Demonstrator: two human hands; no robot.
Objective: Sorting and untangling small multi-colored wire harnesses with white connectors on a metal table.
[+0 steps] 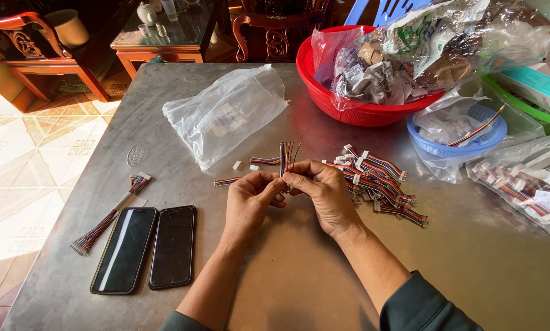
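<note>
1. At the middle of the metal counter [299,270], I saw both hands meet over a small bundle of multicoloured wires [286,153], which stood upright between the fingertips with its free ends fanning out at the top.
2. The left hand [250,199] was closed in a pinch on the lower part of the bundle, thumb against forefinger.
3. The right hand [325,193] was curled shut around the same bundle from the right, its fingertips touching those of the left.
4. Just right of the hands lay a pile of wire harnesses [379,184] with white connectors; a few loose short pieces and a white connector [237,165] lay just beyond the hands, to their left.
5. Farther off sat a red basket [324,101] full of bags, a blue basket [458,144] to its right, and a clear plastic bag [226,113] on the far left.
6. Two dark phones [146,248] lay near left, with a longer wire bundle [106,217] beside them.
7. To do this well, I judged the wires should be kept parallel and level at the pinch, gripped low and firmly so none slipped out of order.
</note>
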